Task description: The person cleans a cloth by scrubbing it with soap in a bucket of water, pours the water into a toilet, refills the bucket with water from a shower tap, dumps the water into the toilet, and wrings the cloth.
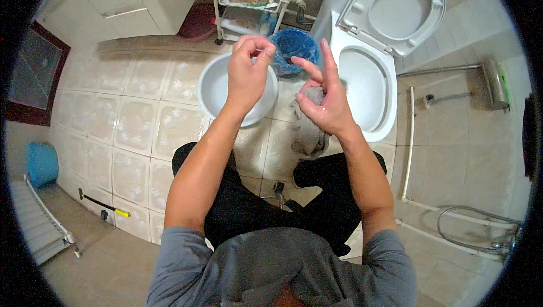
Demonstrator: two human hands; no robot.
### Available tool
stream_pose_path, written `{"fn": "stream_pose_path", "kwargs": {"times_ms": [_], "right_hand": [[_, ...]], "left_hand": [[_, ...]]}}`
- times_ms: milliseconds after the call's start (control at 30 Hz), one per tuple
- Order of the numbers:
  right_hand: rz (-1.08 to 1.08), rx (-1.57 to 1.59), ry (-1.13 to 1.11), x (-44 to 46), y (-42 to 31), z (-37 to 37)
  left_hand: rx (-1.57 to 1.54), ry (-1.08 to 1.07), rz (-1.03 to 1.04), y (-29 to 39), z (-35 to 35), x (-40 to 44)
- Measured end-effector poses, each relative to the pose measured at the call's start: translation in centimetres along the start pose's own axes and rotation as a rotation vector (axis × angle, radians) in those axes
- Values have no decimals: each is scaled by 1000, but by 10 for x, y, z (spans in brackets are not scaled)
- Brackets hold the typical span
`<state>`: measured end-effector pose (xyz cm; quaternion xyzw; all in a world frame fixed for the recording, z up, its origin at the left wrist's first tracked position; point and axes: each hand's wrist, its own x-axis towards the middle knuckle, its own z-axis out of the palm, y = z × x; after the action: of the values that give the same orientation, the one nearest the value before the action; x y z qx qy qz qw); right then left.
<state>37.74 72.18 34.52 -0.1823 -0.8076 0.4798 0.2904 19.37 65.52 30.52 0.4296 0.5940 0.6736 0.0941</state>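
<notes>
My left hand (pixel 248 72) is raised over the white basin (pixel 210 92), its thumb and fingers pressed together. What it pinches, if anything, is too small to make out. To its right, my right hand (pixel 331 106) has the index and middle fingers stretched out, while the thumb and other fingers curl in around a crumpled grey cloth (pixel 310 134). The cloth hangs below that hand, between the basin and the toilet. A blue-lined bin (pixel 295 41) stands just beyond both hands. Both forearms reach forward over my bent legs.
The toilet (pixel 390 97) stands on the right with its lid up. A white shelf rack (pixel 249 10) holds items behind the basin. A pipe (pixel 410 148) and shower hose (pixel 469 245) run along the right. A blue bucket (pixel 42 164) and a black-and-yellow tool (pixel 104 203) are at left.
</notes>
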Motion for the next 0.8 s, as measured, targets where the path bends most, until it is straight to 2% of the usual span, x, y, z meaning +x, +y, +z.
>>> {"fn": "stream_pose_path", "kwargs": {"times_ms": [33,100,233,300,467,533,567,600,633,667,733,800], "right_hand": [[22,0,-22,-2,-1,-2],[43,7,-40,-4,-3,-6],[26,22,-45,-9,-3,-14],[24,47,-49,-10,-5,-25],[15,381,-14,-4,-3,-85],[24,508,-8,-5,-2,-117],[-22,688,-30,-9,-1,-133],[-72,867,-54,-11,3,-146],[-81,875,-43,-13,12,-159],[-191,996,-56,-14,22,-170],[-390,1204,-83,-13,35,-182],[-425,1296,-73,-15,36,-184]], "left_hand": [[5,-5,0,-3,0,1],[-60,53,-158,-5,-1,4],[41,85,-162,-25,-9,14],[10,190,-142,-27,-14,18],[135,193,-143,-36,-31,29],[203,117,-193,-29,-28,32],[212,108,-187,-25,-25,36],[306,55,-136,-21,-23,43],[400,1,-84,-19,-20,52],[463,-46,7,-31,-19,62],[546,-111,38,-34,-8,78],[658,-222,143,-41,6,95]]}}
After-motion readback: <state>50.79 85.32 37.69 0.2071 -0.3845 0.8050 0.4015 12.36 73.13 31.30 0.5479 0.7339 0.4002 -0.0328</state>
